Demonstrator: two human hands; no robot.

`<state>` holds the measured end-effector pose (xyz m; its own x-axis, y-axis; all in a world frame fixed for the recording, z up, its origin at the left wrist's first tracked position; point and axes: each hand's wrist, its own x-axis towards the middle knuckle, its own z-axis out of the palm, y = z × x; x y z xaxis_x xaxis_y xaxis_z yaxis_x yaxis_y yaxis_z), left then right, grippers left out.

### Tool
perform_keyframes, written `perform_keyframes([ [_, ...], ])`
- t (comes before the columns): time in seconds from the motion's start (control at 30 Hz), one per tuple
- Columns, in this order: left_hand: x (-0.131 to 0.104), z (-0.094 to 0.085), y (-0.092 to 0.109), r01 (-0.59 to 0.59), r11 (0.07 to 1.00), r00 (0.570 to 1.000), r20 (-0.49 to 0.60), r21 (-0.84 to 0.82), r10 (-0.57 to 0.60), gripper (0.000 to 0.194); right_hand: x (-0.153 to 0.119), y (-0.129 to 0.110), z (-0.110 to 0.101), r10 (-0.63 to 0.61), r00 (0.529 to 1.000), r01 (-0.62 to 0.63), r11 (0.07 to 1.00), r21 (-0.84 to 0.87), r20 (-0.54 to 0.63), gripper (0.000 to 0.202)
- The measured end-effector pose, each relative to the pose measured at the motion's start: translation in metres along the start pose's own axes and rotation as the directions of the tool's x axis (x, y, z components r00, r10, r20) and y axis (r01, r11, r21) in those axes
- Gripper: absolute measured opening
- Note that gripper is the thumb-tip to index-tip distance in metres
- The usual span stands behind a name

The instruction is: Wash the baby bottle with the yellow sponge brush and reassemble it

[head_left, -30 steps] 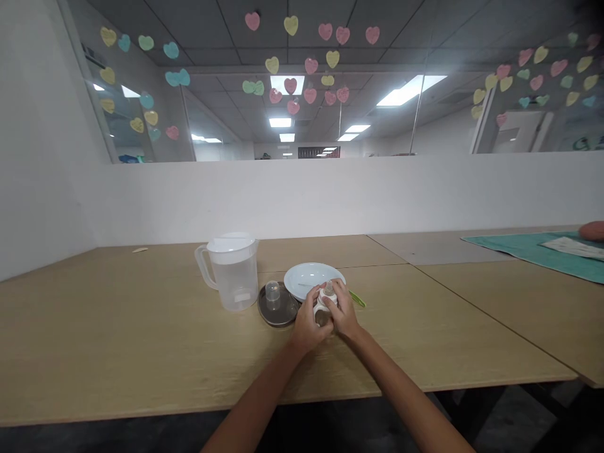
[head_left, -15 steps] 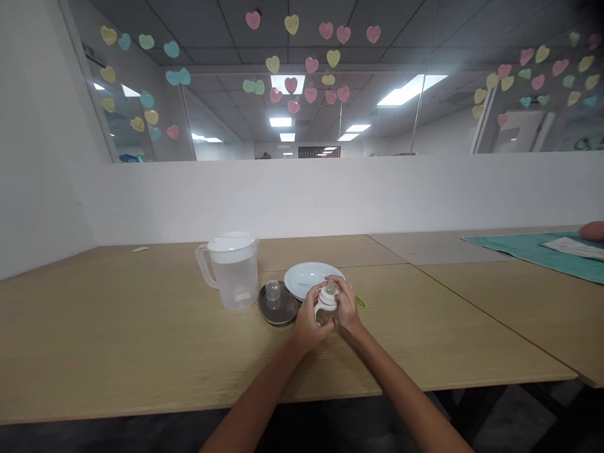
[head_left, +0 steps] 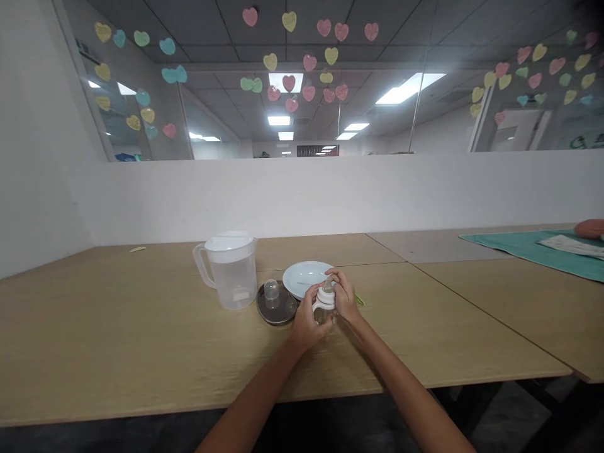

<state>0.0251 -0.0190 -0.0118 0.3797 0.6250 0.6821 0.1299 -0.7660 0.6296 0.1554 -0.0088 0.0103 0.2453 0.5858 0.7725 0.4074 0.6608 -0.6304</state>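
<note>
A baby bottle point(head_left: 325, 298) with a white collar, a white side handle and a clear nipple stands upright between my hands, low over the table. My left hand point(head_left: 304, 323) is closed around its body and handle from the left. On the other side, my right hand point(head_left: 346, 298) grips the collar area, its fingers curled up by the nipple. Just behind the bottle lies a pale bowl point(head_left: 293, 272) with a thin utensil in it. To the left, a clear dome cap point(head_left: 271, 292) rests on a round dark metal tray point(head_left: 284, 315).
A translucent lidded pitcher point(head_left: 234, 277) stands left of the tray. The tip of a green item point(head_left: 360, 300) shows beyond my right hand. At far right a teal cloth point(head_left: 519, 242) carries a white cloth point(head_left: 573, 245) and a pinkish object point(head_left: 589, 228), partly cut off. A white wall point(head_left: 302, 195) backs the table.
The fingers of my right hand have lifted and shifted slightly around the nipple and collar. My left hand keeps its hold on the bottle. The whole view has moved a little.
</note>
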Motion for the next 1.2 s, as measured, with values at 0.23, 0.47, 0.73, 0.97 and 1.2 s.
perform_keyframes([
  [0.23, -0.002, 0.003, -0.009, 0.037, 0.999, 0.999, -0.008, 0.016, -0.037, 0.076, 0.009, -0.008, -0.003, 0.138, 0.961, -0.188, 0.962, 0.2, 0.238, 0.021],
  [0.47, -0.002, 0.002, -0.008, 0.044, 0.998, 0.999, -0.004, 0.044, -0.044, 0.084, 0.021, -0.01, -0.007, 0.094, 0.898, -0.213, 0.948, 0.238, 0.429, 0.022],
  [0.73, 0.0, 0.0, -0.005, -0.007, 0.999, 1.0, 0.009, 0.047, 0.007, 0.081, 0.033, -0.006, -0.008, 0.084, 0.851, -0.234, 0.944, 0.231, 0.518, 0.024],
  [0.97, -0.002, 0.001, -0.004, 0.025, 0.998, 1.0, -0.009, 0.053, -0.025, 0.083, 0.027, -0.008, -0.006, 0.164, 0.848, -0.372, 0.861, 0.346, 0.504, 0.027],
  [1.2, -0.001, 0.0, 0.001, 0.017, 1.0, 1.0, -0.014, 0.009, -0.017, 0.073, 0.014, -0.008, -0.002, 0.202, 0.942, -0.306, 0.846, 0.437, 0.269, 0.023],
])
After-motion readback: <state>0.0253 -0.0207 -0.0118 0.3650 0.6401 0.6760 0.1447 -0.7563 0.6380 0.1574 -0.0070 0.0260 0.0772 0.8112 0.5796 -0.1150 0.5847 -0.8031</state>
